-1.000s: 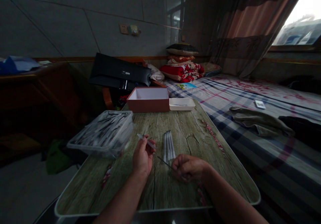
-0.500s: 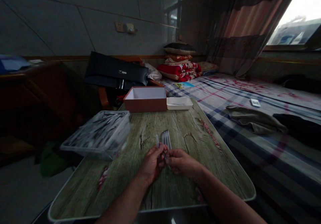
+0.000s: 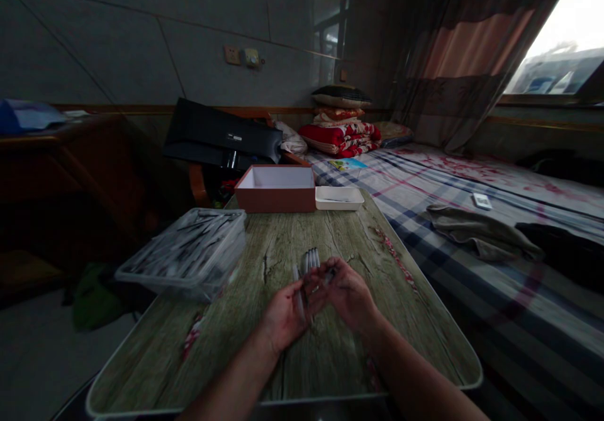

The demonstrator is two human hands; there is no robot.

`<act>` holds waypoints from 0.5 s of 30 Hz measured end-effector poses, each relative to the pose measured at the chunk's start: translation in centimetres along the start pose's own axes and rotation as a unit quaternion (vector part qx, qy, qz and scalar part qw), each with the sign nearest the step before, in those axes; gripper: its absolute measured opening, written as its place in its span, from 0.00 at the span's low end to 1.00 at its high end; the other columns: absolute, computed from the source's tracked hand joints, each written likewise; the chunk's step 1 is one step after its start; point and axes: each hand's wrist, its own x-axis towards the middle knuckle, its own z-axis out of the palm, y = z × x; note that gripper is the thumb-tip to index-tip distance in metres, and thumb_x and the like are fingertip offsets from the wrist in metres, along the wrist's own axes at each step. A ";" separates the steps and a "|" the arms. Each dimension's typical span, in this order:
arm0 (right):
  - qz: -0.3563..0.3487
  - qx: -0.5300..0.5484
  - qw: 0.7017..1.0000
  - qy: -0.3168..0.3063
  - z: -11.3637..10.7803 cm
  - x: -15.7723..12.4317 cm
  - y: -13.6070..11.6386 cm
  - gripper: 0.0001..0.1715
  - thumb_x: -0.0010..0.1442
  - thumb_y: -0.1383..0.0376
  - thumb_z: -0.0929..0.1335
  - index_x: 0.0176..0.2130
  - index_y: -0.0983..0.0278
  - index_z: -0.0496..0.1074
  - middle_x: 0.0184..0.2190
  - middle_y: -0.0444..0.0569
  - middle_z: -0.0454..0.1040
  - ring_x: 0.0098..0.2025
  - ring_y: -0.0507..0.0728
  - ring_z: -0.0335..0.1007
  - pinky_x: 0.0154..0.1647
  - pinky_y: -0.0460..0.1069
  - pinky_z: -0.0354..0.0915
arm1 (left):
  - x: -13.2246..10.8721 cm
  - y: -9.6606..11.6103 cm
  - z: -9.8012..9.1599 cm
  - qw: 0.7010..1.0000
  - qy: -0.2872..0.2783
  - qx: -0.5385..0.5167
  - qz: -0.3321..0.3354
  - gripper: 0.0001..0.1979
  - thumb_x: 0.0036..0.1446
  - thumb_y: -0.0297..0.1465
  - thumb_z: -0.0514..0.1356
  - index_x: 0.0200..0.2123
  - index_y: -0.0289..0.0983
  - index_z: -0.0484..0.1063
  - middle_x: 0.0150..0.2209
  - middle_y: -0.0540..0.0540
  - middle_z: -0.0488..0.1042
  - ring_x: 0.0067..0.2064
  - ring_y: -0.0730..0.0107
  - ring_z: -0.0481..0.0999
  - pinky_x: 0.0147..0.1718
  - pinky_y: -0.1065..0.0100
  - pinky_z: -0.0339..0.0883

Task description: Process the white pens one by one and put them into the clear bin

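Note:
My left hand (image 3: 289, 314) is turned palm up near the middle of the table, fingers loosely curled, with a slim translucent pen barrel (image 3: 298, 286) lying along the palm by the thumb. Against its fingertips is my right hand (image 3: 350, 292), pinching a small greyish piece that is blurred and mostly covered by the fingers. Just beyond the hands, several slim pale pen barrels (image 3: 311, 258) lie side by side on the wood-patterned table (image 3: 264, 345); their near ends are hidden by the left fingers.
Left on the table, a clear plastic bin (image 3: 207, 282) holds many slim pens. A reddish-brown box (image 3: 276, 202) and a small white tray (image 3: 340, 206) with a thin item inside stand at the far edge. A bed (image 3: 425, 185) runs along the right.
My hands have drawn slightly apart at the fingers. The left palm has opened upward, and the right hand has lifted and turned. The view has shifted a little.

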 end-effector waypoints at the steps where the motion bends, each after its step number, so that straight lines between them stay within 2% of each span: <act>1: -0.003 -0.034 0.999 -0.010 0.0 -0.1 0.2 0.20 0.37 0.72 0.62 0.35 0.60 0.65 0.36 0.46 0.70 0.41 0.58 0.69 0.41 0.53 0.65 | 0.1 -0.2 -0.1 1.000 -0.002 0.004 -0.012 0.12 0.61 0.24 0.50 0.40 0.29 0.73 0.35 0.40 0.80 0.35 0.65 0.80 0.44 0.60 0.71; 4: -0.010 -0.174 0.983 -0.054 0.0 -0.6 0.8 0.25 0.40 0.74 0.62 0.41 0.60 0.65 0.39 0.46 0.69 0.40 0.56 0.67 0.37 0.49 0.64 | 0.0 -0.7 0.0 0.999 0.013 0.002 -0.030 0.12 0.61 0.24 0.50 0.38 0.30 0.74 0.32 0.42 0.80 0.33 0.68 0.80 0.40 0.66 0.72; 7: -0.044 -0.300 0.948 -0.097 0.1 -1.1 0.8 0.29 0.42 0.75 0.61 0.45 0.60 0.65 0.44 0.47 0.69 0.49 0.58 0.64 0.49 0.52 0.61 | -0.2 -0.8 0.2 0.999 0.036 -0.007 -0.032 0.12 0.62 0.24 0.50 0.34 0.30 0.74 0.30 0.43 0.80 0.31 0.69 0.80 0.36 0.70 0.72; 10: -0.073 -0.335 0.932 -0.115 0.3 -1.4 0.5 0.30 0.42 0.76 0.59 0.46 0.61 0.65 0.47 0.47 0.68 0.55 0.59 0.60 0.56 0.54 0.56 | -0.4 -0.7 0.6 0.999 0.043 -0.015 -0.022 0.12 0.61 0.24 0.50 0.34 0.29 0.74 0.30 0.42 0.79 0.31 0.69 0.79 0.35 0.70 0.72; 12: -0.091 -0.325 0.936 -0.098 0.2 -1.5 0.4 0.29 0.42 0.76 0.59 0.45 0.60 0.65 0.46 0.47 0.68 0.54 0.58 0.62 0.54 0.54 0.58 | -0.5 -0.7 0.9 0.999 0.047 -0.017 -0.017 0.12 0.61 0.24 0.50 0.35 0.28 0.74 0.31 0.41 0.79 0.32 0.69 0.79 0.36 0.69 0.72; 15: -0.129 -0.319 0.939 -0.025 -0.3 -1.2 0.4 0.27 0.43 0.75 0.59 0.44 0.60 0.65 0.43 0.46 0.69 0.49 0.57 0.65 0.50 0.52 0.61 | -0.6 -0.7 1.3 0.997 0.069 -0.017 -0.012 0.12 0.62 0.25 0.49 0.36 0.27 0.72 0.33 0.38 0.79 0.37 0.64 0.80 0.39 0.65 0.73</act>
